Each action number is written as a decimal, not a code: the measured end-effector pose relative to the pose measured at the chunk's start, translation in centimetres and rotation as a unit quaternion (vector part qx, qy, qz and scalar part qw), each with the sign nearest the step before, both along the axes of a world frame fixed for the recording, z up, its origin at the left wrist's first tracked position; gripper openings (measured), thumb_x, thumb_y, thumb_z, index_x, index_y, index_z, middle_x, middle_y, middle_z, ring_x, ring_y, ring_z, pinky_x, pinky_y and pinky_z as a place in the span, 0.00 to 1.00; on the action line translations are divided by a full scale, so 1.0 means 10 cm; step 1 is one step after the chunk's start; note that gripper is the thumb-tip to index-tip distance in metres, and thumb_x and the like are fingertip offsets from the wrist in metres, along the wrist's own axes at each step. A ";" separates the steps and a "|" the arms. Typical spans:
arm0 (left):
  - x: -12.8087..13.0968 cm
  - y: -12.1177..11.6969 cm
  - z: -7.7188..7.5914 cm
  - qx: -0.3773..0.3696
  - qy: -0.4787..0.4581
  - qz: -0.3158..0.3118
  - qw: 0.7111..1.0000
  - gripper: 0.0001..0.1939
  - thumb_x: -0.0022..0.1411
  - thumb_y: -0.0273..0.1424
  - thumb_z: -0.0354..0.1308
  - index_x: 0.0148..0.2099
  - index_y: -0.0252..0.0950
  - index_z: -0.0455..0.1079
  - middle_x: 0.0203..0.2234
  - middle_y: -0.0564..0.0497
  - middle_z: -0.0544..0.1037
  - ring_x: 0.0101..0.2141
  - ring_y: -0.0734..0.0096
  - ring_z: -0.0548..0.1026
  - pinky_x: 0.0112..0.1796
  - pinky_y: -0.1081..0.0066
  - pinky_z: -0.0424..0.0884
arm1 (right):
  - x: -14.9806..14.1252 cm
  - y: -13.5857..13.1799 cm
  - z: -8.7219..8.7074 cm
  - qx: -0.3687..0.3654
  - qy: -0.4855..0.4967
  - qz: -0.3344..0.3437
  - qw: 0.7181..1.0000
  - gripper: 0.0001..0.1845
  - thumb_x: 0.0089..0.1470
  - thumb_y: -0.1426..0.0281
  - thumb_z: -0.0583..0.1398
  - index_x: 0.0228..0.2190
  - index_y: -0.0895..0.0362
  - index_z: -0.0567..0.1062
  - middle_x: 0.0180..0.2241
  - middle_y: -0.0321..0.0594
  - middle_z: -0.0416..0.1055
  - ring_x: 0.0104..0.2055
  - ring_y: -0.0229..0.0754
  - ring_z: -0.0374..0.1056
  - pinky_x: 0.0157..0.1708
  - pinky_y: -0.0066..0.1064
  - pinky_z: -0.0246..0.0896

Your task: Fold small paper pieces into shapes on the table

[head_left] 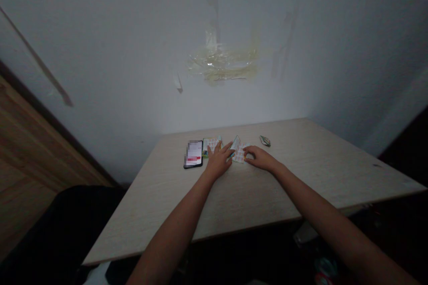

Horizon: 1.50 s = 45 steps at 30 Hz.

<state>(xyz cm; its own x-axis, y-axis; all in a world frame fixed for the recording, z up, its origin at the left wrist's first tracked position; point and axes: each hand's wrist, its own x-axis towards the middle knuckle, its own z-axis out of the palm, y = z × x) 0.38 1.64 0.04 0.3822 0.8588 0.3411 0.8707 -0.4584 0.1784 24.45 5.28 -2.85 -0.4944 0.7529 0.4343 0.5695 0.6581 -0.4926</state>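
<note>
Below frame centre, my left hand [219, 160] splays wide on printed paper [238, 153]; my right hand [262, 159] curls narrowly at its right edge, pinch unclear. I seem to be spreading it, which calls for light pressure.

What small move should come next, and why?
Probably smooth the white paper with small coloured prints outward: it looks creased rather than flat, with the bare right hand at its right edge and the bare left hand beside its left edge.
</note>
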 end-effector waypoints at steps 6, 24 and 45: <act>-0.05 0.02 -0.03 -0.040 0.005 -0.048 0.998 0.17 0.65 0.40 0.54 0.56 0.52 0.71 0.64 0.54 0.66 0.68 0.48 0.47 0.59 0.27 0.29 | 0.05 0.06 -0.07 -0.038 0.025 0.016 0.999 0.26 0.46 0.76 0.63 0.50 0.56 0.75 0.53 0.48 0.72 0.56 0.50 0.67 0.61 0.48 0.57; -0.07 -0.02 0.00 -0.064 -0.031 -0.057 0.996 0.19 0.65 0.47 0.56 0.55 0.50 0.72 0.56 0.50 0.75 0.64 0.51 0.58 0.60 0.30 0.25 | 0.08 0.06 -0.06 -0.057 0.009 0.052 0.997 0.31 0.50 0.61 0.67 0.55 0.55 0.72 0.56 0.50 0.69 0.61 0.53 0.63 0.63 0.50 0.54; -0.05 0.00 0.01 -0.041 -0.084 0.010 0.996 0.21 0.64 0.49 0.56 0.54 0.47 0.74 0.52 0.48 0.77 0.58 0.55 0.66 0.63 0.35 0.33 | -0.01 0.00 0.08 -0.039 0.062 -0.030 0.997 0.12 0.58 0.65 0.60 0.38 0.57 0.81 0.37 0.44 0.79 0.40 0.46 0.73 0.44 0.38 0.66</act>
